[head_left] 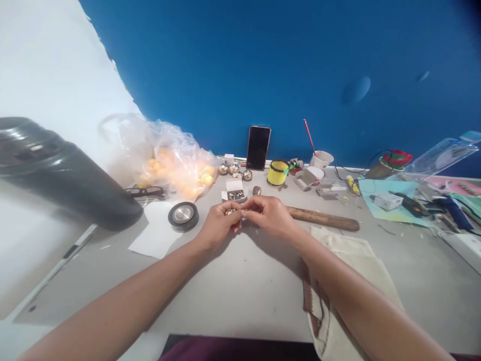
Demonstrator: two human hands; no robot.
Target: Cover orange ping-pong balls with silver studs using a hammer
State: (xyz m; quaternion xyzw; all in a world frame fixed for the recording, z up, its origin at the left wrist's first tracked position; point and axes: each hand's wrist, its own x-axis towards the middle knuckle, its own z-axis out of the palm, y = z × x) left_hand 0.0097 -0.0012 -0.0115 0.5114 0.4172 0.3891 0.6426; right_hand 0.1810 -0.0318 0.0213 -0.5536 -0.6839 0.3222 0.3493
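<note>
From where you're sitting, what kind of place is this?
Probably a craft worktable at home or in a small workshop: a wooden-handled hammer lies on it, a small open box holds shiny metallic bits, and a phone leans against the blue wall.

From the middle of the worktop (240, 291), an open box (235, 192) lies at twelve o'clock, with a phone (258, 148) behind it, upright against the wall (225, 65). A bag (176, 145) sits at eleven; at ten, a flask (75, 175) stands left of a round lid (183, 215). A cloth (356, 265) lies at three.
</note>
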